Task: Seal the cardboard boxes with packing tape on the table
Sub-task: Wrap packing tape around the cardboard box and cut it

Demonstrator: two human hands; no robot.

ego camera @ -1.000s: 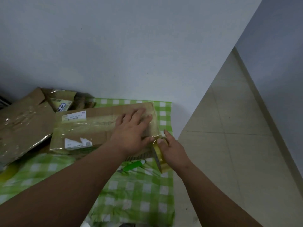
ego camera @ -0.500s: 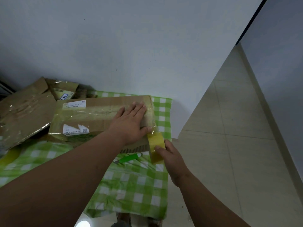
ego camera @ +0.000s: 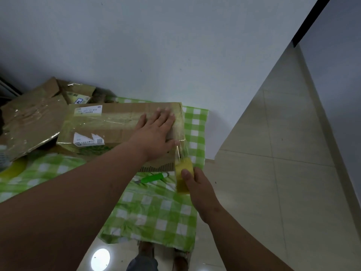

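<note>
Now | left hand [ego camera: 154, 136] lying flat, fingers straight, pressing on cardboard box [ego camera: 117, 130] | right hand [ego camera: 197, 184] gripping tape roll [ego camera: 183, 174] at the box's right end, clear strip stretching up to the box.

A green-and-white checked tablecloth [ego camera: 154, 216] is seen; brown is shown by the cardboard box [ego camera: 121, 132], white by its labels [ego camera: 88, 110], yellow by the tape roll [ego camera: 183, 173], bright green by a cutter handle [ego camera: 153, 178].

This looks like a plain room in a home. A green and white checked plastic tablecloth [ego camera: 156, 218] covers the table under the fingers, a bare pale painted wall [ego camera: 156, 45] stands beyond them, and glossy beige floor tiles [ego camera: 273, 182] lie to their right.
</note>
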